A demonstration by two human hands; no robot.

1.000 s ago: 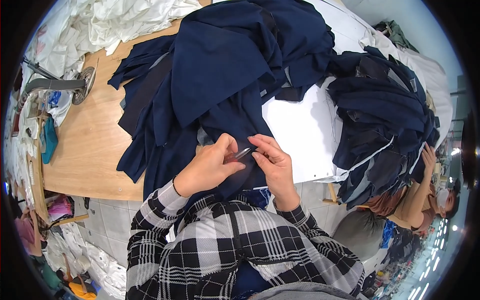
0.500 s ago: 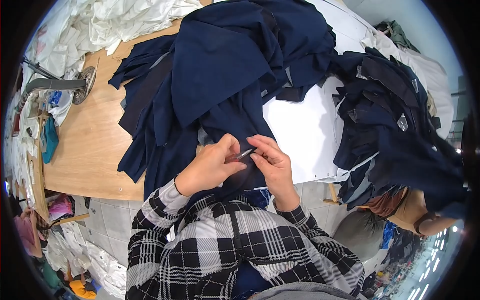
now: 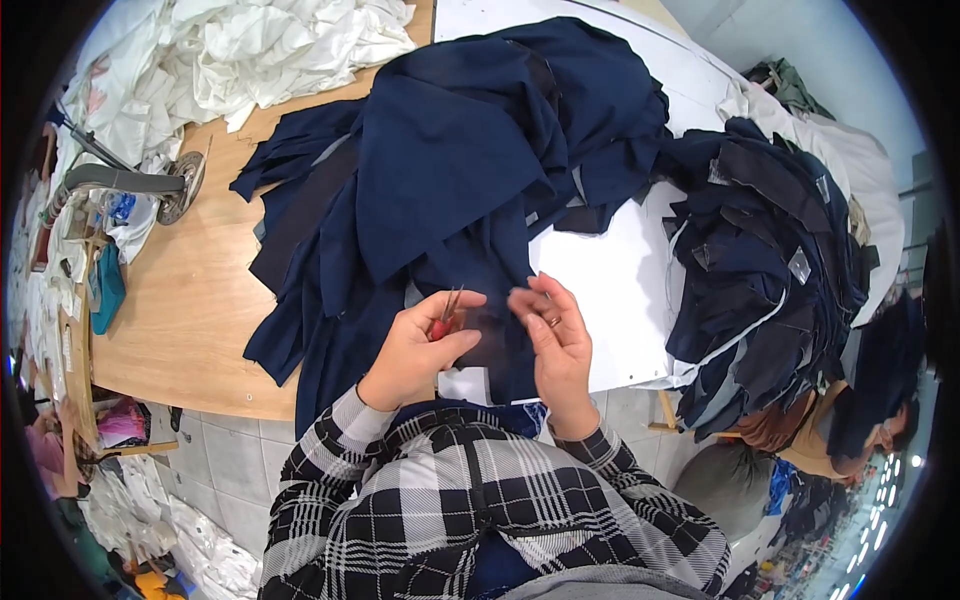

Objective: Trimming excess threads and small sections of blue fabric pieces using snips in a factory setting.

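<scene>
So the left hand [image 3: 415, 350] is closed in a grip around a small red-handled snipping tool [image 3: 445, 315], metal tips poking up just past the thumb, and right beside it the right hand [image 3: 555, 345] is pinching a bit of the navy garment [image 3: 450, 180] between thumb and fingertips, ring visible on one finger. What's changed from a second ago: the two hands were pressed together with the tool laid across between them, and now they've come a little apart, tool tipped more upright and the cloth held out clear of it, so my read is a thread or seam just got snipped and the piece is being checked or shifted along. Also the far pile moved; a sleeve was over it half a second back and it's gone now. Going outward from the grip: the navy garment runs from under the hands up and away across the bench [image 3: 190, 320], heaped on one white board [image 3: 620, 280] just past the right hand. Further right of that is one stack of navy pieces [image 3: 770, 270], too many layers to count. Well out to the left there's one heap of white cloth [image 3: 280, 50] and one grey wheeled cutter thing [image 3: 130, 180]. Count: two hands, one tool, one worked garment, one stack, one white heap.
</scene>
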